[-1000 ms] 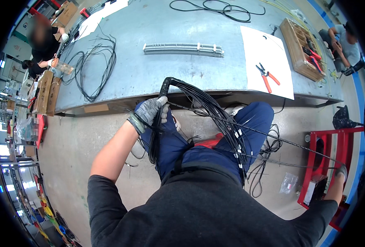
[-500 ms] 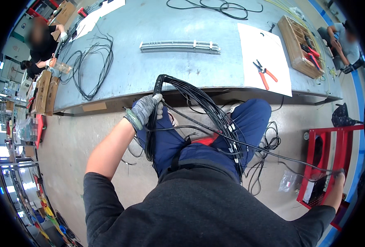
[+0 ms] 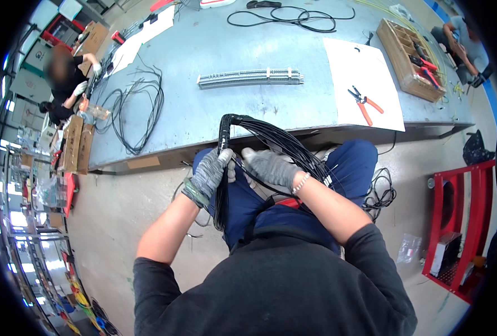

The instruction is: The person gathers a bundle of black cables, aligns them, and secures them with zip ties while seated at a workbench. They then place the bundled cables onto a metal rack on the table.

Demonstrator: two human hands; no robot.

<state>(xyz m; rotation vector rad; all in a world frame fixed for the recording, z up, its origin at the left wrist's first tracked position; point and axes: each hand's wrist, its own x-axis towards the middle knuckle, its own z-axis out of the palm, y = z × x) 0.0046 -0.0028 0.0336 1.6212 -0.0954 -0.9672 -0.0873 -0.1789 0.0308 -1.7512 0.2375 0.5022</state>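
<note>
A bundle of thin black cables (image 3: 282, 138) bends over at its taped top (image 3: 224, 131) and hangs down both sides above my lap. My left hand (image 3: 210, 171), in a grey knit glove, is wrapped round the upright leg of the bundle, just below the tape. Close beside it on the right is my gloved right hand (image 3: 271, 167), its fingers curled together near the bundle. What those fingers hold is hidden. A loose black cable loops from the left hand beneath the right one. White marks show on the cable ends by my right thigh.
Beyond my knees stands a metal table (image 3: 187, 120) with a slotted grey strip (image 3: 248, 78), orange-handled wire strippers (image 3: 365, 105) on white paper, a wooden tool box (image 3: 408, 61) and coiled cables (image 3: 153, 106). A red cart (image 3: 436, 224) is at right. Two people sit or stand nearby.
My right hand has come from far right, where it held a cable stretched out, to beside my left hand. That cable no longer stretches across to the cart. The left hand keeps its grip.
</note>
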